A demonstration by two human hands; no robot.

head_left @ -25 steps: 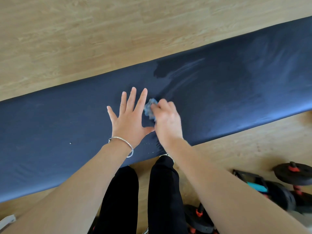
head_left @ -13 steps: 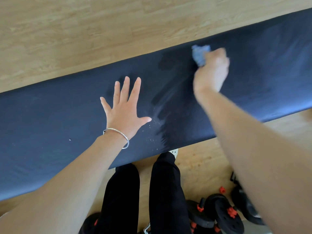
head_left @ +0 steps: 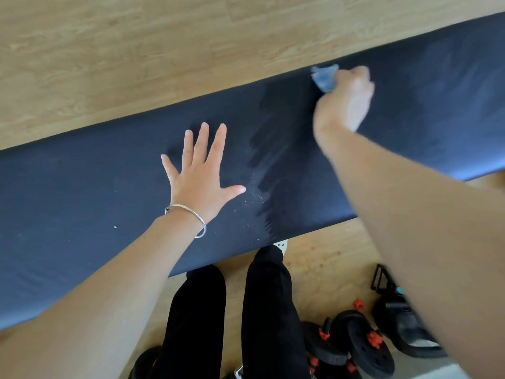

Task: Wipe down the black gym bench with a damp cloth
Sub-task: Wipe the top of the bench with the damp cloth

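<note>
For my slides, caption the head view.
Right hand holds blue cloth at black bench far edge; left hand lies flat.

I can read no words, numbers or brand marks anywhere. The bench (head_left: 109,187) is plain black. The cloth (head_left: 323,76) at its far edge is a blurred blue with no lettering I can make out. The weight plates (head_left: 366,348) on the floor (head_left: 322,269) at the near side of the bench are too dark and small for any marking to be told.
</note>
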